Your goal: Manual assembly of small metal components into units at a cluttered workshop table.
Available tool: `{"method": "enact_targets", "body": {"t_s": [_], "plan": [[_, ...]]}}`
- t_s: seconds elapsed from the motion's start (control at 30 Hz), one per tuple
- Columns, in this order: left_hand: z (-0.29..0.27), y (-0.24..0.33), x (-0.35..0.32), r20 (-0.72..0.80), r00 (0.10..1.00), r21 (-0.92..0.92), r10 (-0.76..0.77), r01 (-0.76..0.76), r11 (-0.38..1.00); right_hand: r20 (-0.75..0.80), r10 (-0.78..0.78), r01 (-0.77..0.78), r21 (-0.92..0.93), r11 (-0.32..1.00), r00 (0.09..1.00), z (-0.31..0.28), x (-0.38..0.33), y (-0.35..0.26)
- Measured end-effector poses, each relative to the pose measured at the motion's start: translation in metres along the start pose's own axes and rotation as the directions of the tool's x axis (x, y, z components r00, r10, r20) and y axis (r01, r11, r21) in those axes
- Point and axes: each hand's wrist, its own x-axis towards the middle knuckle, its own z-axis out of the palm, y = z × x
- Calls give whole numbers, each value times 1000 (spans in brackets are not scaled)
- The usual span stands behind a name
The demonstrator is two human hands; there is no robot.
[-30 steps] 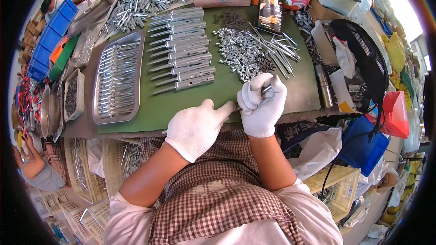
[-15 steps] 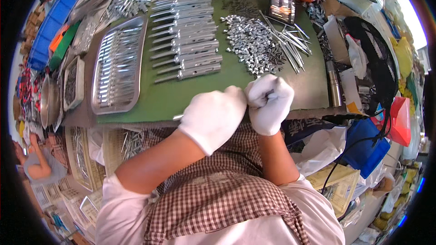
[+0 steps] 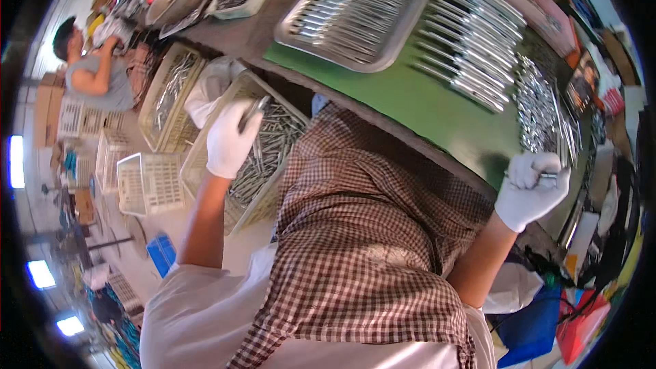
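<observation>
My left hand (image 3: 231,142), in a white glove, is over a cream plastic crate (image 3: 193,160) at the table's left side. Its fingers are closed on a short shiny metal tube (image 3: 254,111). Many similar-looking metal parts (image 3: 277,138) fill the crate below. My right hand (image 3: 529,191), also gloved, is curled at the table's near right edge. A small piece of metal shows between its fingers, too little of it to name. Just beyond that hand lie a heap of small silver fittings (image 3: 536,106) and several thin metal rods (image 3: 567,138).
On the green tabletop (image 3: 328,80) stand a steel tray (image 3: 383,60) of slim metal pieces and a row of tube-and-rod assemblies (image 3: 471,41). Another crate (image 3: 154,138) sits further left. Beyond it a person (image 3: 102,72) is seated. A pink box (image 3: 543,17) is at the far right.
My hands have parted: the left has swung left, off the table to the crate, with the metal tube; the right stays near the rods. The view has turned left.
</observation>
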Motion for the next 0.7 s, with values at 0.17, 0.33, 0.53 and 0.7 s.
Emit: {"method": "enact_targets", "body": {"t_s": [0.17, 0.33, 0.53, 0.7], "plan": [[18, -122, -116, 317, 902, 128, -293, 266, 956, 1, 73, -72, -63, 995, 997, 7, 2, 3], [23, -86, -38, 168, 980, 42, -111, 105, 994, -180, -28, -23, -274, 961, 983, 10, -2, 7], [17, 88, 64, -142, 863, -350, 486, -503, 791, -103, 101, -136, -431, 892, 990, 34, -11, 9], [54, 233, 103, -224, 569, -439, 791, -784, 439, -101, -39, -4, -394, 919, 994, 28, -20, 12]]}}
